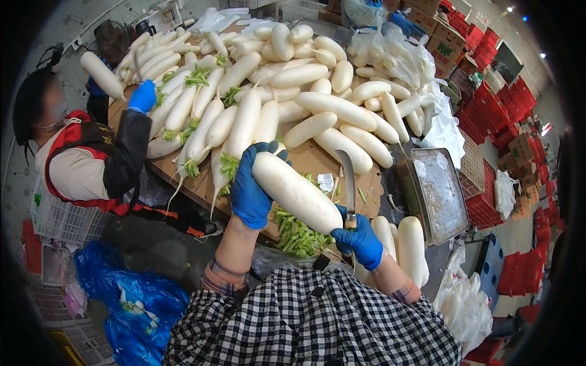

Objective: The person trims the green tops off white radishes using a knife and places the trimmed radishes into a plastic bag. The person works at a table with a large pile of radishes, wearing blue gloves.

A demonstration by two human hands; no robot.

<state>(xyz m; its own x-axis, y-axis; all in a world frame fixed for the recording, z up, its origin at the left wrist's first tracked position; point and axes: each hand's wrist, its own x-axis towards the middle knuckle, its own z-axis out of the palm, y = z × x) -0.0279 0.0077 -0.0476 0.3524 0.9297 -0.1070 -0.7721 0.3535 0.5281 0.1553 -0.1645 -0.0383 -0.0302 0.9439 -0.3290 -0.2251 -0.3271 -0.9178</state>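
Note:
A large white daikon radish [297,194] lies slantwise in front of me, its upper end held by my left hand [251,187] in a blue glove. My right hand [359,240], also gloved, grips the wooden handle of a curved knife [349,176], blade pointing up and away. The fingers of that hand are at the daikon's lower end. Beneath the daikon, cut green leaf stalks [300,233] are heaped at the edge of the cardboard-covered table [368,196]. Beyond my hands a big pile of daikons [302,75] spreads out, some with green tops.
To the left a co-worker [87,155] in blue gloves holds another daikon [101,75] and a blade. A metal tray [439,196] stands at right, above several upright daikons [410,249]. Plastic bags [393,52] lie at the back right. Blue plastic sheeting [132,302] covers floor at left.

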